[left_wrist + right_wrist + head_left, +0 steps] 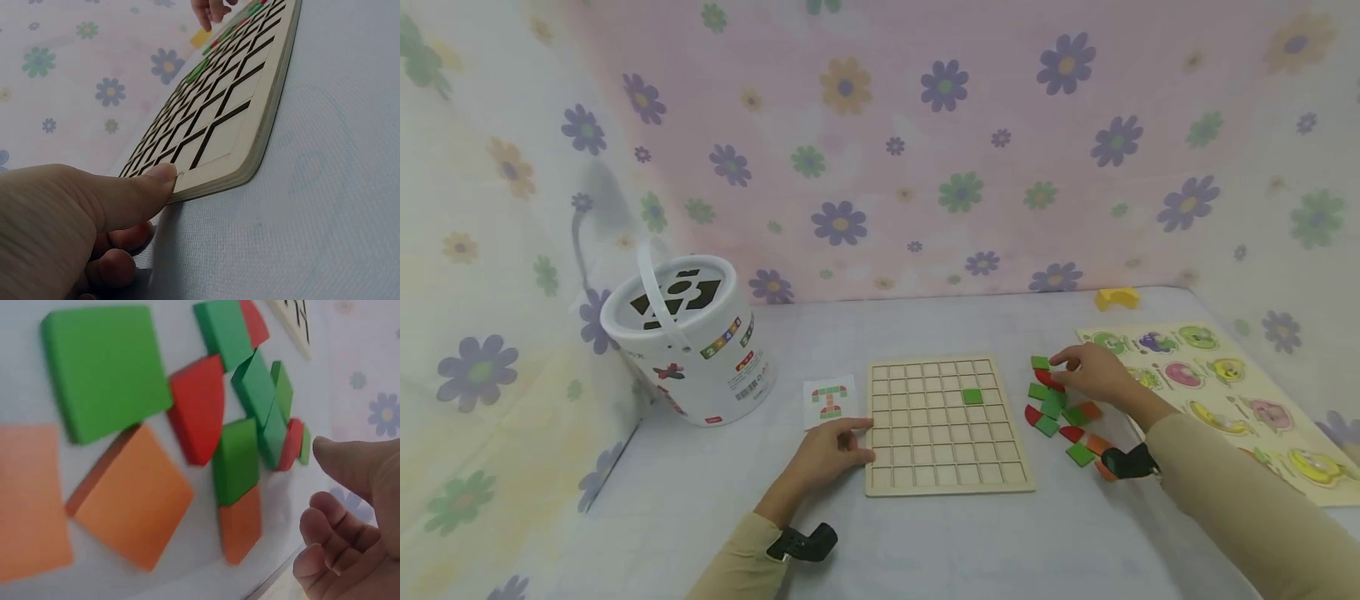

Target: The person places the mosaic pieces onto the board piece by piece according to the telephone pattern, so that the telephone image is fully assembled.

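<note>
A wooden grid board lies flat, with one green square tile in a cell towards its upper right. My left hand touches the board's left edge with thumb and index fingertips; the thumb lies at the rim in the left wrist view. Over the far end of a loose pile, my right hand has its fingertips right by a green tile and a red rounded piece. In the right wrist view its thumb is extended; the index finger is hidden.
Green, red and orange pieces lie scattered right of the board. A pattern card lies at its left. Further left stands a white lidded bucket. A fruit picture board lies under the right forearm, a yellow piece behind.
</note>
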A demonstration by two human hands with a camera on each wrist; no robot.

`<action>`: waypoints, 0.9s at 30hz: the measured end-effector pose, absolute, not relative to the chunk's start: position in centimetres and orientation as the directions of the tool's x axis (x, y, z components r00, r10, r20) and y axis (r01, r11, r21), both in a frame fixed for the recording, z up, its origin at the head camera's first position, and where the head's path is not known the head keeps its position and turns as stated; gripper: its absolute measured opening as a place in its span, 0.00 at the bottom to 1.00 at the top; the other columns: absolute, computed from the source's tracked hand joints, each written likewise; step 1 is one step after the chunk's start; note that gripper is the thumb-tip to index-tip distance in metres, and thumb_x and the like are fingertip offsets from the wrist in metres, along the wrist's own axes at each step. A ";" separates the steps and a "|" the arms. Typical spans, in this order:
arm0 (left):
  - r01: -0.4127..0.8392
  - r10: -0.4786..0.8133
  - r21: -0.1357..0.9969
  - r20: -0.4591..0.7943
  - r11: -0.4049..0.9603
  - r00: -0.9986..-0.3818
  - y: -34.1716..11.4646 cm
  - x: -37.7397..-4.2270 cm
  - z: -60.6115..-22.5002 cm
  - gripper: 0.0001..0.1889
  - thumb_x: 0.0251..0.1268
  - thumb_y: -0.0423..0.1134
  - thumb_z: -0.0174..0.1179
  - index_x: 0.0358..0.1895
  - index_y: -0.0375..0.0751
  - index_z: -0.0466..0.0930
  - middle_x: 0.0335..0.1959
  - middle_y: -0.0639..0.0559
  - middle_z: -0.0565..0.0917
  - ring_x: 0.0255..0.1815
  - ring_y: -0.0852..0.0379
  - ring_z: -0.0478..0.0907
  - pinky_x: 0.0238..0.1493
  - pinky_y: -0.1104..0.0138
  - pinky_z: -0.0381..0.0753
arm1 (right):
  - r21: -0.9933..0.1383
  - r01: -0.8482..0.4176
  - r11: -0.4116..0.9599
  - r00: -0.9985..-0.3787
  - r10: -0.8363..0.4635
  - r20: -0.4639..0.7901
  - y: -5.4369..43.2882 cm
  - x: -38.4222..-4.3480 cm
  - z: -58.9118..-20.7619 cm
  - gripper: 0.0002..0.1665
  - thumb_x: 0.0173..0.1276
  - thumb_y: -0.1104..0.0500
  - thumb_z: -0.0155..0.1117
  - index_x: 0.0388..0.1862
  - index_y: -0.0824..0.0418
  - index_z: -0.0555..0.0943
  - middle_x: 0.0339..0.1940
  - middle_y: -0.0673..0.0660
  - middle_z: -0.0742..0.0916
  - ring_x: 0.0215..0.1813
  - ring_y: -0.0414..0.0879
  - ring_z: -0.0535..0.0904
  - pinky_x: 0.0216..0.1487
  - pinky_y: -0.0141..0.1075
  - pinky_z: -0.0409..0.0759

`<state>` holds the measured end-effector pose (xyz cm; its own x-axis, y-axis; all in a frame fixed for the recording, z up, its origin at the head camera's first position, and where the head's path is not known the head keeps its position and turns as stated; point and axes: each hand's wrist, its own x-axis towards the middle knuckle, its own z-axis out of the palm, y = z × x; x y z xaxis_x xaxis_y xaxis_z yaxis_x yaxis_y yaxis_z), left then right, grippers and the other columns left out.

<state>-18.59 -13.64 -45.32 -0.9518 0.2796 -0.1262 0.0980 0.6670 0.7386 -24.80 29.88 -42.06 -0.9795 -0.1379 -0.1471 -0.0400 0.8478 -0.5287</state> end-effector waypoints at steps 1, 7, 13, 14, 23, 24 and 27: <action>0.098 0.280 0.739 -0.127 0.667 -0.952 -13.6 -18.6 -45.3 0.26 0.56 0.45 0.72 0.60 0.46 0.81 0.26 0.56 0.76 0.28 0.60 0.69 0.29 0.71 0.65 | -0.530 -0.024 0.848 -0.977 -0.131 -0.166 30.2 -24.7 -42.2 0.23 0.69 0.53 0.63 0.56 0.67 0.81 0.50 0.71 0.82 0.48 0.59 0.77 0.44 0.46 0.79; 0.092 0.276 0.742 -0.129 0.665 -0.952 -13.7 -18.3 -45.4 0.26 0.56 0.45 0.72 0.60 0.46 0.81 0.26 0.56 0.75 0.29 0.59 0.69 0.29 0.71 0.65 | -0.536 0.030 0.844 -0.964 -0.118 -0.239 30.7 -23.7 -42.6 0.21 0.69 0.54 0.62 0.54 0.67 0.81 0.51 0.71 0.82 0.48 0.59 0.78 0.47 0.48 0.80; 0.103 0.278 0.737 -0.118 0.668 -0.953 -13.8 -18.4 -45.7 0.26 0.56 0.45 0.72 0.59 0.46 0.81 0.26 0.57 0.75 0.28 0.59 0.69 0.29 0.71 0.65 | -0.535 0.041 0.844 -0.963 -0.110 -0.247 30.6 -23.8 -42.9 0.21 0.69 0.54 0.61 0.54 0.66 0.81 0.52 0.71 0.82 0.48 0.58 0.78 0.47 0.47 0.80; 0.106 0.280 0.738 -0.115 0.666 -0.953 -13.8 -18.5 -45.7 0.26 0.56 0.45 0.72 0.59 0.46 0.81 0.26 0.57 0.75 0.28 0.60 0.69 0.29 0.71 0.65 | -0.533 0.042 0.845 -0.963 -0.107 -0.245 30.7 -23.8 -42.9 0.20 0.69 0.54 0.61 0.54 0.66 0.81 0.52 0.71 0.82 0.47 0.57 0.78 0.46 0.46 0.80; 0.121 0.290 0.748 -0.099 0.653 -0.952 -13.8 -18.5 -45.7 0.25 0.56 0.44 0.72 0.59 0.46 0.82 0.27 0.57 0.75 0.28 0.60 0.69 0.28 0.71 0.65 | -0.553 0.070 0.830 -0.959 -0.096 -0.267 30.6 -23.9 -42.9 0.23 0.69 0.50 0.63 0.55 0.64 0.81 0.54 0.72 0.81 0.47 0.55 0.78 0.47 0.45 0.81; 0.121 0.290 0.748 -0.098 0.653 -0.952 -13.8 -18.5 -45.7 0.25 0.56 0.44 0.72 0.59 0.46 0.82 0.27 0.57 0.75 0.28 0.60 0.68 0.28 0.72 0.65 | -0.553 0.068 0.830 -0.960 -0.097 -0.264 30.5 -23.9 -42.9 0.23 0.69 0.50 0.63 0.55 0.64 0.81 0.54 0.72 0.81 0.47 0.55 0.78 0.48 0.46 0.81; 0.120 0.288 0.749 -0.099 0.652 -0.952 -13.8 -18.5 -45.7 0.25 0.56 0.44 0.72 0.59 0.46 0.82 0.27 0.57 0.75 0.28 0.60 0.68 0.28 0.72 0.65 | -0.552 0.060 0.832 -0.962 -0.099 -0.253 30.5 -23.9 -43.0 0.21 0.68 0.51 0.64 0.54 0.63 0.82 0.54 0.71 0.81 0.47 0.56 0.77 0.47 0.45 0.80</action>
<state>-18.52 -13.78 -45.66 -0.9524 0.2885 -0.0989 0.1198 0.6522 0.7485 -23.95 30.50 -42.96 -0.9624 -0.0988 -0.2531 0.0598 0.8317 -0.5520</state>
